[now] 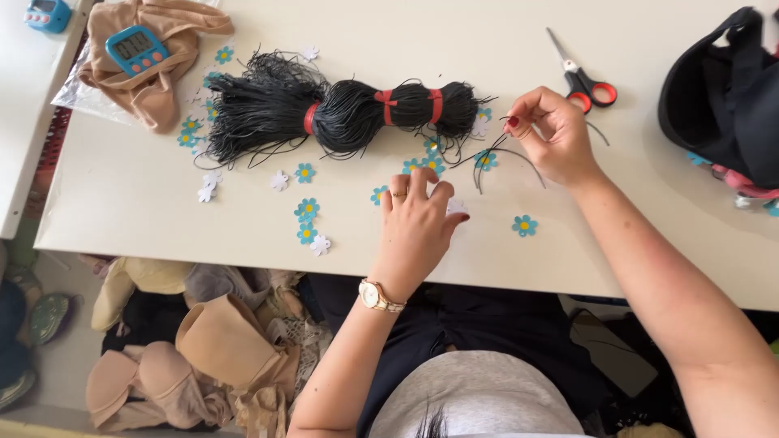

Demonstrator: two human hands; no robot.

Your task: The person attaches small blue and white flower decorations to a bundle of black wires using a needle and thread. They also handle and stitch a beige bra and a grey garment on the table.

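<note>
Nearest you, below the tabletop's point(146, 219) near edge: a heap of beige fabric pieces point(219, 357) on the floor to the left, and your dark lap under the grey top.

Your left hand point(418, 223), with a gold wristwatch point(375, 296) and a ring, rests palm down near the tabletop's near edge. Fingers loosely curled, thumb tucked to the right; the fingertips press at a small white paper flower point(456, 206), partly hidden, so you cannot tell whether it is pinched or only held down.

Just right of it, lying alone, a blue paper flower point(524, 225) with a yellow centre. More blue and white flowers point(307, 211) scatter to the left of your left hand.

Your right hand point(552, 134) is farther and to the right, raised slightly off the tabletop. Thumb and forefinger pinch the end of a thin black cord point(507, 154); the rest of the cord curves down in a loop beneath the hand, over another blue flower point(485, 160).

Farther left: a thick bundle of black cord point(349, 109), bound with red bands, lying crosswise, its loose ends fanned out to the left.

Beyond your right hand: scissors point(580, 77) with red and black handles, closed, well apart from the bundle.

Far right edge: a black fabric item point(722, 89). Far left: a blue digital timer point(136, 47) sitting on a beige fabric piece point(154, 81).
</note>
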